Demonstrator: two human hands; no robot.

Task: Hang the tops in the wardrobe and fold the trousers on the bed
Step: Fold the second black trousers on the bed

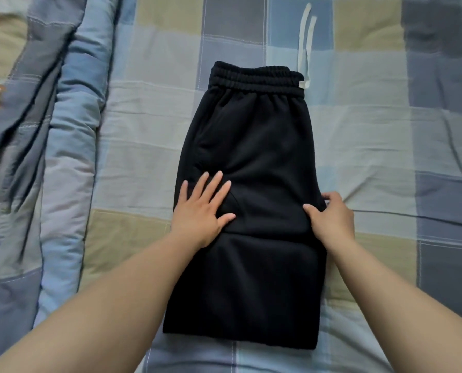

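Observation:
Black trousers (254,146) lie folded on the checked bed sheet (149,109), waistband at the far end, a folded layer over the near half. A white drawstring (305,41) trails out beyond the waistband at the right. My left hand (204,205) presses flat on the left side of the trousers, fingers spread and straight. My right hand (332,219) is at the right edge of the trousers, thumb on top of the fabric and fingers curled round the edge, pinching it.
A bunched blue and beige quilt (36,130) lies along the left side of the bed. The checked sheet stretches out to the right of the trousers (399,130).

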